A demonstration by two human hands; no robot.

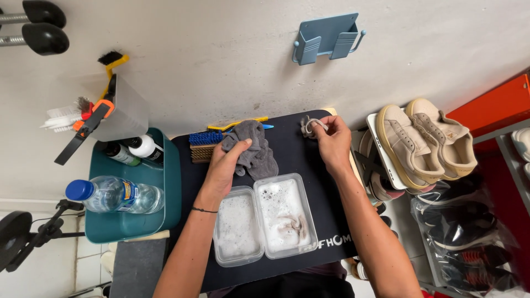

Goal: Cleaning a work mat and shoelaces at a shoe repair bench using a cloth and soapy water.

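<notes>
Evidently mid-wash: beyond the soapy tub (265, 221), left hand (226, 163) clutches a grey cloth (251, 149), right hand (330, 140) pinches a shoelace (309, 126), another soaks.

Grey cloth (251, 149) seen at frame centre on a black mat (309, 165). Teal bin (165, 182) noted at left, blue-capped bottle (113, 195) inside. Beige sneakers (428, 140) recorded at right; blue bracket (327, 37) on white wall, top.
</notes>
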